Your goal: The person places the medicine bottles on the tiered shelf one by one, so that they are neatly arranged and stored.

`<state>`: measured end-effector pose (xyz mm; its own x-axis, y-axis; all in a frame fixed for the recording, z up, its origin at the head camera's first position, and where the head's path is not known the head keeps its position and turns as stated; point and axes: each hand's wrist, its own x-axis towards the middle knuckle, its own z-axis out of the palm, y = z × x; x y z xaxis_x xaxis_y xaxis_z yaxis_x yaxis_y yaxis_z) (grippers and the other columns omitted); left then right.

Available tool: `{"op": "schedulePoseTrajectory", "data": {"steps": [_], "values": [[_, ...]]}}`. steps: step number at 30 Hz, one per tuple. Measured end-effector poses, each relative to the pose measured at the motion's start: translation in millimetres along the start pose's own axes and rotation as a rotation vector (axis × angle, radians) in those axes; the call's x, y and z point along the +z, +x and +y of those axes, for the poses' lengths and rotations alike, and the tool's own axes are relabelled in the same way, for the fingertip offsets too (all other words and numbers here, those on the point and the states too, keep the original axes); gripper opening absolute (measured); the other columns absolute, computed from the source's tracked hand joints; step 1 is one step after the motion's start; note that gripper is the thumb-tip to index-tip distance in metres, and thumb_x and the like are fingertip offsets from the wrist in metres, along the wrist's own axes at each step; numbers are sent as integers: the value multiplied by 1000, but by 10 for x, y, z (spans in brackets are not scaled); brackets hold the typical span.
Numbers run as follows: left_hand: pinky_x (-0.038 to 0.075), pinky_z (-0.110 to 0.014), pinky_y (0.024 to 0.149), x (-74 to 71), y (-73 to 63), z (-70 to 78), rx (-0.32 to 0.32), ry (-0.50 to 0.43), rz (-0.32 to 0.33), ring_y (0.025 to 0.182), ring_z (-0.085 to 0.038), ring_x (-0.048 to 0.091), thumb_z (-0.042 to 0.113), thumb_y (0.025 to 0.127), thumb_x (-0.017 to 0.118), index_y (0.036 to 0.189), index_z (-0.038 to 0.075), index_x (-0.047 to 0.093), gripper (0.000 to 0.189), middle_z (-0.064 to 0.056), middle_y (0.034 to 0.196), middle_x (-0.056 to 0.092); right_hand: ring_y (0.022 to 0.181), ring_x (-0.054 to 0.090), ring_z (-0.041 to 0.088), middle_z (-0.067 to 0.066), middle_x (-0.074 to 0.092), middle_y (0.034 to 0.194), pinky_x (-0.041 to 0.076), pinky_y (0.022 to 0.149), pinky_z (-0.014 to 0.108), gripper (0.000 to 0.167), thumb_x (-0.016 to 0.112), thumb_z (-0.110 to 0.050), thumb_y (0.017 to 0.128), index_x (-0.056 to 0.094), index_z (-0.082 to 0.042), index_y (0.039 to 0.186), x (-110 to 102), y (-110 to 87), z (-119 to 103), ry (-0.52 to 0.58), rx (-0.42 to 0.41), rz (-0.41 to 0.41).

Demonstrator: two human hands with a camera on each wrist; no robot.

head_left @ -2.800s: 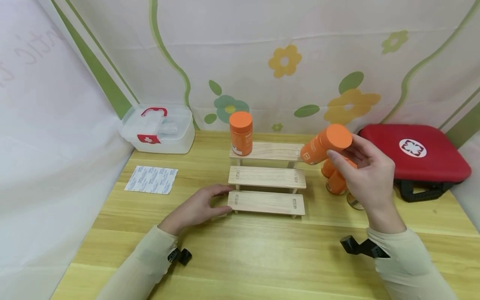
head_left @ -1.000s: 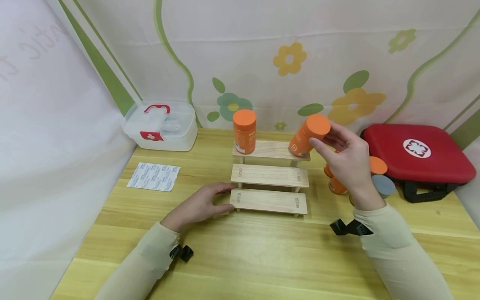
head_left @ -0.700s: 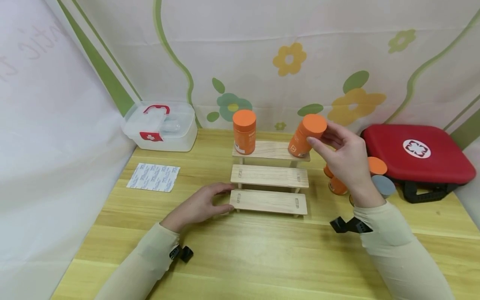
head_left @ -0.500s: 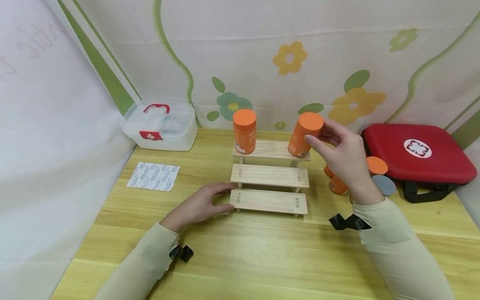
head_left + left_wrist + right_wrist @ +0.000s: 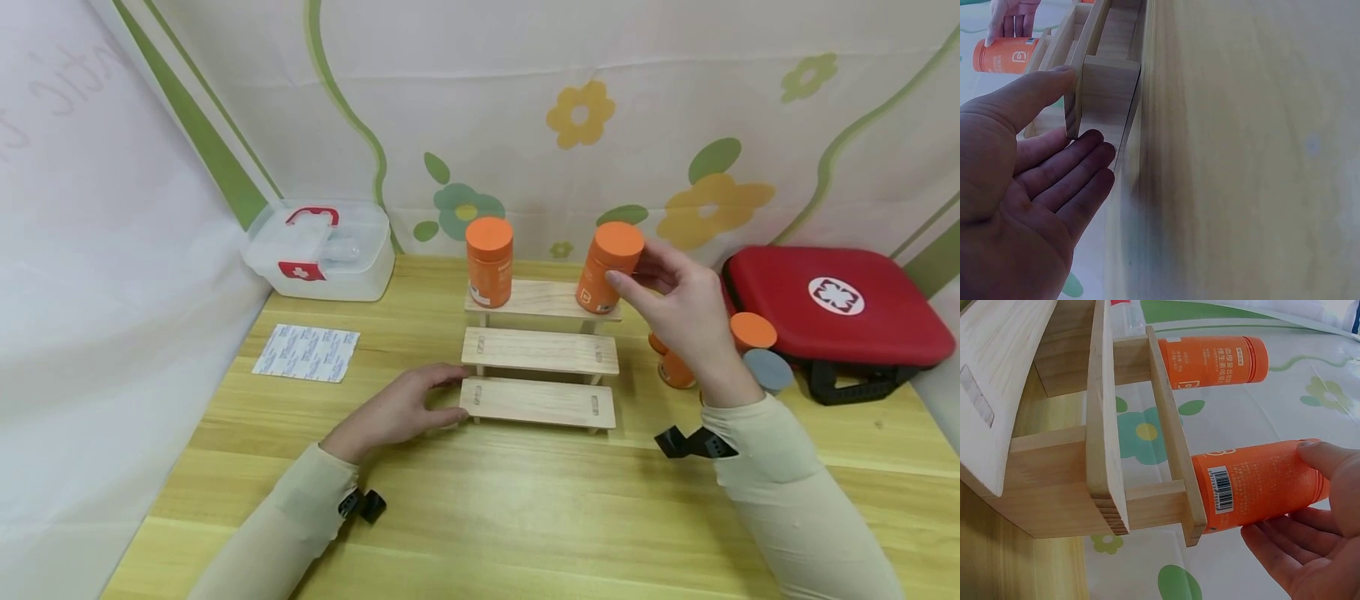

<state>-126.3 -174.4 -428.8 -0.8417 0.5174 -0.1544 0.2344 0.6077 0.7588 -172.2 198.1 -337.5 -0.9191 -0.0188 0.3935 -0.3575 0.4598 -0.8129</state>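
Head view shows me, from the left, a translucent box (image 5: 337,287) with a red handle and a clear object (image 5: 343,250) inside; then a capped standing orange bottle (image 5: 489,273), and at far right a closed red case (image 5: 832,321), the contents of both hidden from me. Around these, a printed white sheet (image 5: 306,353) lies on the table (image 5: 525,517) near the box, the stepped wooden rack (image 5: 538,350) sits mid-table, and several containers (image 5: 753,332) with orange and grey tops are partly blocked by the right hand (image 5: 690,308) and wrist. I see the left hand (image 5: 397,408) with fingers loosely extended at the rack's left end, thumb apparently touching the lowest step. The right hand grips a second orange bottle (image 5: 595,279) near its cap, between thumb and fingers; its base meets the right end of the top step, well apart from the standing one.
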Motion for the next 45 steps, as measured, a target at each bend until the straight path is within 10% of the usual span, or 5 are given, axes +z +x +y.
{"op": "schedulePoseTrajectory", "data": {"steps": [27,35,45], "values": [[47,-55,124,10,-14,4,28,7,10,147,-30,57,32,100,81,154,16,60,60,-7,156,62,123,71,4,18,68,147,53,102,8,58,83,-12,96,63,-8,151,-98,-218,19,-13,2,-12],[46,-53,124,-5,-17,27,41,24,12,146,-30,57,29,99,82,153,15,61,60,-7,155,63,122,66,-10,19,71,144,51,101,5,59,84,-3,92,66,-8,148,-200,-348,2,-20,-52,-2],[47,-55,124,-4,-15,21,46,23,11,146,-30,58,30,100,81,154,14,60,60,-8,155,63,119,65,-12,-9,75,137,46,104,3,56,85,1,89,72,-13,142,-362,-541,3,-139,-130,19]]}}
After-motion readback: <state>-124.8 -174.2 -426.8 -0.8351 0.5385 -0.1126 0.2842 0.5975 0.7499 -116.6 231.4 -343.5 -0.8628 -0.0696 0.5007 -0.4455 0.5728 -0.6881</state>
